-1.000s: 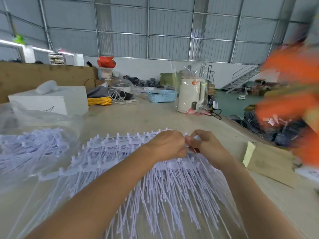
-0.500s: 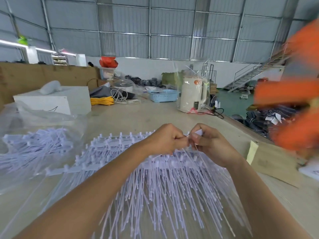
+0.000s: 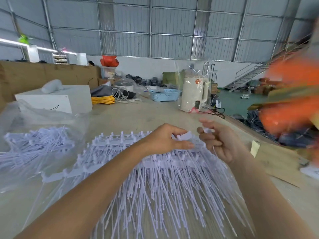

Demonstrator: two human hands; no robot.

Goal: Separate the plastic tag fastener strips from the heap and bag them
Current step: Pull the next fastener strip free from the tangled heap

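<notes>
From the head view, a big heap (image 3: 155, 187) of pale plastic tag strips lies on the counter (image 3: 138, 116), spread out like a fan toward the person. Both hands are at the far edge of the heap. The left hand (image 3: 165, 138) rests on top of the heap with its fingers curled, and it pinches a small white strip end (image 3: 185, 135). The right hand (image 3: 219, 142) is just right of the heap's far edge, a little apart from the left hand. Its fingers are bent and it seems to pinch a small white piece (image 3: 207, 130) with a thin strand hanging down, but the picture is blurry there. Left of the heap lies a clear bag (image 3: 39, 135) with more strips inside it. Far behind the heap stand a white kettle (image 3: 194, 94) and a blue basket (image 3: 164, 94). Right of the heap lies a flat sheet of cardboard (image 3: 276, 163).
</notes>
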